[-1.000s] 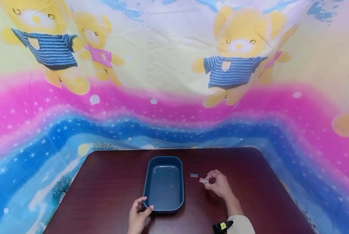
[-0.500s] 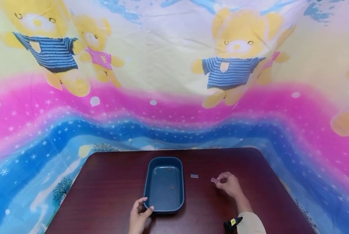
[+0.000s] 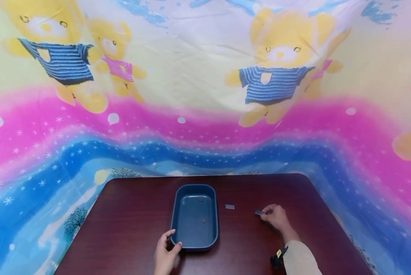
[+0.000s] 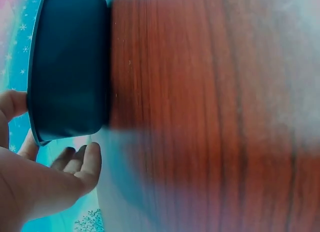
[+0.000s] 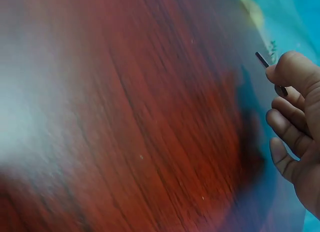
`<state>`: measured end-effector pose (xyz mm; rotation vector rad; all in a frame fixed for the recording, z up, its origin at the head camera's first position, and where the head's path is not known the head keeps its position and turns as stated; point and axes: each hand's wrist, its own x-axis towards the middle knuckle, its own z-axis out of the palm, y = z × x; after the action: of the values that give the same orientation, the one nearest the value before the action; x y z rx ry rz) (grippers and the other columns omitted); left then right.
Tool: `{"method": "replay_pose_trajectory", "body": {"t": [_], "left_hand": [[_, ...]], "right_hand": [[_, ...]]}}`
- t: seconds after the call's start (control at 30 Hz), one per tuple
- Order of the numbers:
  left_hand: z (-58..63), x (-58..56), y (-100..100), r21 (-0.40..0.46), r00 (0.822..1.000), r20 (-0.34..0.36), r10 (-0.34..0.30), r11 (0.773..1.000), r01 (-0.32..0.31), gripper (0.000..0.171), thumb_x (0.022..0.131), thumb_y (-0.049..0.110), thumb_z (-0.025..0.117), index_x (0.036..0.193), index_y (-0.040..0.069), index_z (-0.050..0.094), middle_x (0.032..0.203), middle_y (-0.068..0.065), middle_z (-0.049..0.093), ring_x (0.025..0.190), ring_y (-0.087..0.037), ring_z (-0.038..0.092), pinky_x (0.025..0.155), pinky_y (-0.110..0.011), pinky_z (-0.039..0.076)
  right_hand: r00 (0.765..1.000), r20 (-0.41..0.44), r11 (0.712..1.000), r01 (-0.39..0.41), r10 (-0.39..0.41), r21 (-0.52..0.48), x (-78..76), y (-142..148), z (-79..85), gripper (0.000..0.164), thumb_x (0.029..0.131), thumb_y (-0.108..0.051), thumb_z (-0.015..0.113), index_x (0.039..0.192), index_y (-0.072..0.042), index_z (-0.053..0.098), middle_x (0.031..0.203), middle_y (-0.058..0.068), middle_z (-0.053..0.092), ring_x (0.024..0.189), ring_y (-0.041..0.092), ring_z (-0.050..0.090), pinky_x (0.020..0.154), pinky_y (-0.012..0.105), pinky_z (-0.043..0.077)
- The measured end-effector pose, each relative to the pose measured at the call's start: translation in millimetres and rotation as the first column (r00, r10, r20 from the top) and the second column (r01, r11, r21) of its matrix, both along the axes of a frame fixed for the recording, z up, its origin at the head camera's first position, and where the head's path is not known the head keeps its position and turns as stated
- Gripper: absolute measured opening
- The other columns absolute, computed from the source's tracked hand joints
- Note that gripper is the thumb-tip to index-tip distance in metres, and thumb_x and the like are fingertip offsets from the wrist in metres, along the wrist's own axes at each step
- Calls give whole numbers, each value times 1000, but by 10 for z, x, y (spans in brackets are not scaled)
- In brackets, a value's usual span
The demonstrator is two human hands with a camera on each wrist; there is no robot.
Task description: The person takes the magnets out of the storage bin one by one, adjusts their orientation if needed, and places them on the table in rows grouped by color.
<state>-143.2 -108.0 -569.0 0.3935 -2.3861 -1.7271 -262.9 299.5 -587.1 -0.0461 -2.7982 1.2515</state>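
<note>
Head view: the left hand [image 3: 165, 253] grips the near-left corner of the tray [image 3: 190, 226], apparently steadying it; right of it, the right hand [image 3: 278, 219] pinches a small strip [image 3: 258, 212] by one end, beyond a second strip [image 3: 229, 207].

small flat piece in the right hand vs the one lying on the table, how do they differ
The held piece is pinched in the right hand, while the table piece lies untouched on the table. The held piece is partly covered by fingers; the table piece shows fully. The table piece is nearer the tray than the held piece. Both look small and thin.
</note>
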Motion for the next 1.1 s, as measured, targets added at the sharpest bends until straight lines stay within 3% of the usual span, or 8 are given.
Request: {"method": "replay_pose_trajectory", "body": {"t": [0.13, 0.3, 0.5, 0.77, 1.1], "left_hand": [[-9, -14, 1, -5, 1000, -7, -15, 1000, 15, 50, 74, 3, 70, 122, 7, 58, 116, -16, 57, 90, -24, 53, 69, -31, 42], [-58, -2, 8, 122, 998, -59, -24, 992, 31, 57, 74, -4, 67, 129, 1, 50, 128, -22, 50, 110, -32, 50, 80, -34, 46], [-105, -29, 7, 232, 993, -110, -33, 971, 58, 67, 75, -10, 66, 136, -1, 39, 132, -29, 43, 114, -38, 46, 83, -37, 46], [-148, -51, -17, 272, 994, -104, -43, 960, 70, 68, 78, -6, 67, 138, 1, 37, 134, -28, 42, 117, -36, 45, 81, -29, 46], [-169, 10, -21, 294, 991, -117, -57, 951, 90, 68, 78, -4, 70, 137, -1, 38, 133, -31, 41, 118, -41, 43, 87, -42, 44]], "right_hand": [[1000, 8, 1000, 7, -7, 9, -42, 38, -22, 14, 71, -6, 76, 81, -2, 67, 75, 3, 61, 64, 16, 53, 57, 31, 44], [999, 31, 1000, -22, 21, 11, -71, 62, -29, 10, 74, -4, 72, 82, -1, 67, 77, 4, 61, 64, 19, 51, 56, 33, 43], [1000, 15, 994, -27, 26, 103, -159, 90, -41, 13, 77, -6, 71, 90, -2, 68, 84, 6, 64, 74, 22, 56, 66, 40, 46], [1000, 9, 992, -29, 28, 125, -215, 75, -10, 17, 82, -7, 67, 98, -2, 69, 92, 12, 64, 79, 25, 57, 68, 43, 45], [998, 34, 991, -52, 48, 125, -177, 78, 1, 19, 85, -4, 64, 103, -1, 68, 101, 18, 63, 85, 30, 58, 71, 46, 46]]}}
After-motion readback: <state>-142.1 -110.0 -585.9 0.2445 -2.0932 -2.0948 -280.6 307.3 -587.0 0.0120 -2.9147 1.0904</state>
